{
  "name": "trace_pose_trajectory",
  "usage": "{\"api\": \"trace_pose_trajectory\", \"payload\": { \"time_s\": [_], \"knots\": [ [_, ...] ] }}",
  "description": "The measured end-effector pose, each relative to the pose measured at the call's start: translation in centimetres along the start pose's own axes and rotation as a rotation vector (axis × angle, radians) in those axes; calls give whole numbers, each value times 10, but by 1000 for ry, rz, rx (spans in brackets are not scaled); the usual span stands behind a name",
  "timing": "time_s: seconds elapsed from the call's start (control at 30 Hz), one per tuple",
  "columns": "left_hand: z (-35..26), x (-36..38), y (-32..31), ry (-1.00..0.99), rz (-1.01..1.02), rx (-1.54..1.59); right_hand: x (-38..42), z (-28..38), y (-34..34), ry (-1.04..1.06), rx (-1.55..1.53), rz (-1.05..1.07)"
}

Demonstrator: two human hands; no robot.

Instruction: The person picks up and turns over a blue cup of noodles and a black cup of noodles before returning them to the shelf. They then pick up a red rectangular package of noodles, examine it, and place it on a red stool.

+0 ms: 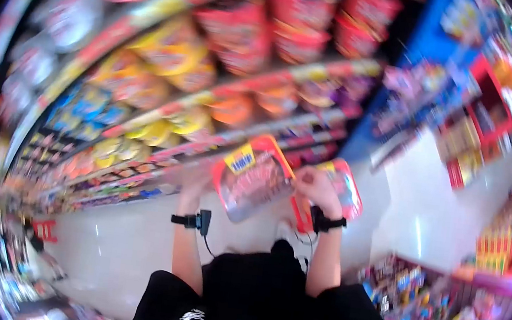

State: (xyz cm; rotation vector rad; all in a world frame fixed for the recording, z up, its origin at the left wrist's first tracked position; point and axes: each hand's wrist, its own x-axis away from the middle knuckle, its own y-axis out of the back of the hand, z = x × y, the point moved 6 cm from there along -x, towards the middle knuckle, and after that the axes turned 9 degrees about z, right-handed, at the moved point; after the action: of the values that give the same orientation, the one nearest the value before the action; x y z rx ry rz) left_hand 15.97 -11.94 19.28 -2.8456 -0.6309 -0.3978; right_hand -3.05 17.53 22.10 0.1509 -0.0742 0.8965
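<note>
A red-rimmed food package (254, 182) with a yellow label and a dark food picture is held up in front of me, tilted. My right hand (321, 190) has its fingers curled in at the package's right edge. A second red-rimmed package (349, 191) shows behind that hand and wrist, partly covered by them. My left hand (195, 178) is at the left side of the first package, smeared by motion, so I cannot tell how its fingers are set. Black bands with small devices sit on both wrists.
Shelves ahead hold red instant noodle tubs (236, 33), yellow tubs (174, 47) and orange tubs (232, 107). A blue display (369, 119) stands right of them. Pale shiny floor (111, 244) runs below. At lower right is a bin of colourful packets (418, 295); a person (43, 249) is far left.
</note>
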Motion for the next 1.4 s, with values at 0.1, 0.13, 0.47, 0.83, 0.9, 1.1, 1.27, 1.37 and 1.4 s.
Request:
{"api": "trace_pose_trajectory", "payload": {
  "time_s": [0.1, 0.13, 0.47, 0.83, 0.9, 1.1, 1.27, 1.37, 1.4],
  "knots": [
    [-11, 76, 72, 0, -143, 80, -24, 53, -79, 46, -58, 249],
    [-8, 100, 92, -1, -167, 91, -28, 66, -108, 38, -80, 310],
    [66, 314, 265, -69, -821, 489, -36, 101, -396, 36, 19, 800],
    [11, 430, 373, -360, -976, 485, -19, 140, -553, 38, -40, 785],
    [-14, 429, 383, -397, -1022, 443, -28, 149, -556, 4, -24, 746],
    [-83, 397, 414, -493, -963, 366, -78, 163, -571, -57, -107, 698],
    [-185, 410, 440, -399, -957, 93, -117, 199, -608, 40, -310, 817],
    [-252, 411, 462, -549, -897, -10, -130, 235, -622, 157, -421, 896],
    [-270, 408, 473, -557, -857, -45, -132, 248, -627, 200, -449, 918]
  ]
}}
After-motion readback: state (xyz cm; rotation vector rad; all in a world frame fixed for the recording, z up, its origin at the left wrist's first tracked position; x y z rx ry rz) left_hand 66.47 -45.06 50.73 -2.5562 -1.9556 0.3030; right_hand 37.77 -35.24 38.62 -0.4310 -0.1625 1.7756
